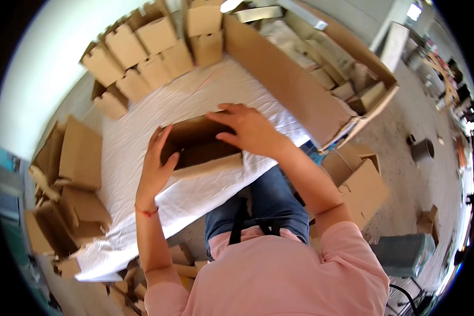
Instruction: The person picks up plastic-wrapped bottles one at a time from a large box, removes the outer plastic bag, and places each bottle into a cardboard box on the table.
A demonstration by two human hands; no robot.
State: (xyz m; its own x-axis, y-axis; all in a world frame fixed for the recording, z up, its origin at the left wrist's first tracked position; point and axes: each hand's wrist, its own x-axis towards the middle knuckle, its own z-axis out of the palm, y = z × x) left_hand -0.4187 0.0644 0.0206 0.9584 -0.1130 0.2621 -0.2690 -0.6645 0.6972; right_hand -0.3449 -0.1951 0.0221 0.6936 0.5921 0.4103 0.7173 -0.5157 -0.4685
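Observation:
An open-topped brown cardboard box (208, 166) sits on the white-covered table in front of me, its dark inside facing up. My left hand (155, 164) is at the box's left end, thumb and fingers spread apart around that edge. Over the right end reaches my right hand (250, 129), its fingers stretched toward the far rim and its thumb apart over the opening. Both hands look open, though contact with the cardboard is partly hidden. A red string bracelet (147, 212) circles my left wrist.
Brown boxes (155, 71) stand stacked at the table's far left; more open cartons (81, 152) line its left side. A large long carton (279, 79) of packing pieces borders the far right. White sheeting (124, 184) covers the table. Another carton (361, 187) is beside me.

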